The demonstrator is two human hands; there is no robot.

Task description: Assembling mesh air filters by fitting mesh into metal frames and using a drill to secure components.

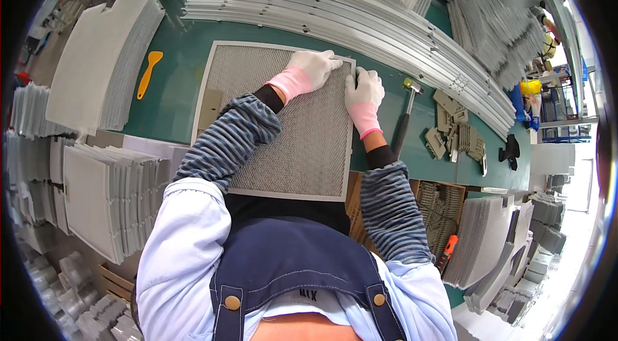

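Observation:
A framed metal mesh filter panel [290, 141] lies on the green table before me, its near edge by my body. Both hands wear white gloves with pink cuffs. My left hand [312, 71] reaches across the mesh to the far right corner, index finger stretched out and fingers apart. Beside that same corner, my right hand [365, 91] has its fingers curled at the frame's right edge and appears to grip it. A flat beige plate [209, 109] rests on the panel's left side.
A hammer [407, 116] and several beige plastic pieces [450, 125] lie to the right. Left sits a yellow scraper [149, 75] near stacked mesh sheets [96, 61]. Long metal frame strips [347, 13] line the back. An orange-handled tool [449, 248] is at lower right.

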